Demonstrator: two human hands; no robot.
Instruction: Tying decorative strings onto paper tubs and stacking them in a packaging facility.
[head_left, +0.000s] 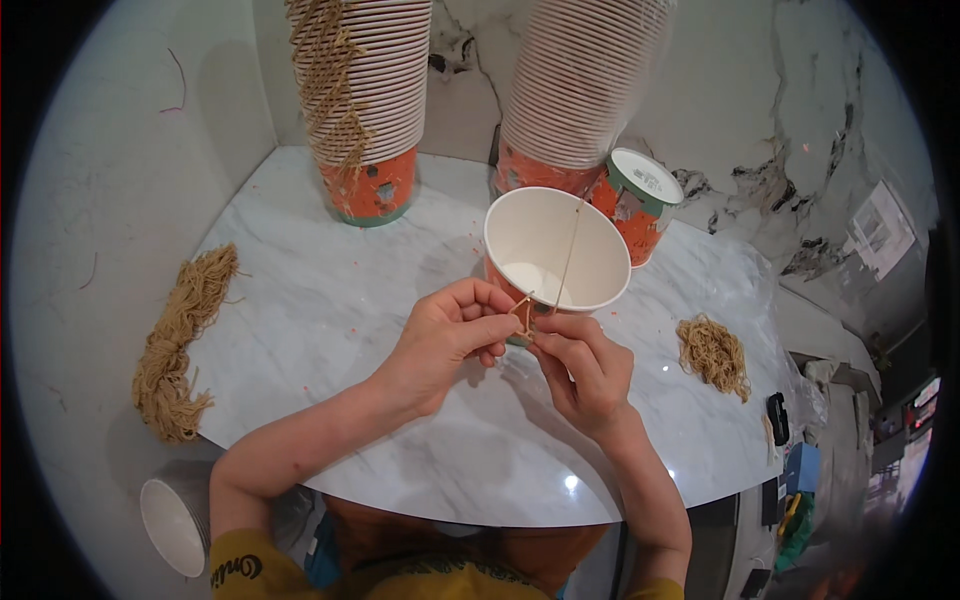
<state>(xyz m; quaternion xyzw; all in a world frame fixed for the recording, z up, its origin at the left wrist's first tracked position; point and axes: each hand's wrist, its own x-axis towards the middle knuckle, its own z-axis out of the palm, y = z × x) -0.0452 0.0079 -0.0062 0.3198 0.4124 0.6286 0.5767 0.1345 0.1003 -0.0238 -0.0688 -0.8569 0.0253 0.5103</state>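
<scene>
- Paper cup (556, 250), white inside and orange with a pattern outside, stands near the middle of the marble counter (330, 300), tilted with its mouth toward the person.
- A thin tan string (572, 240) goes across the mouth of this cup, from the far rim at 12 o'clock down to the near rim at 6 o'clock, where both hands meet.
- The left hand (445, 345) has its fingers pressed together and pinches the string end at the near rim of the cup.
- The right hand (585, 365) also pinches the string with thumb and first fingers, touching the left hand; a small loop or knot seems to be between them, but it is too small to tell for sure.
- I judge the far end of the string is already fixed and the near end is now being tied, so this cup is about half done.
- At 11 o'clock stands a tall stack of cups (365, 100) with tan strings hanging on its side; these look finished.
- At 1 o'clock is a second stack (580, 90), and I see no strings on it; one single cup (640, 200) leans beside it.
- A big bundle of strings (180, 340) lies at 9 o'clock, and a smaller heap of strings (712, 352) at 3 o'clock, so in my judgement much material is left.
- One more white cup (175, 520) is below the counter edge at 8 o'clock.
</scene>
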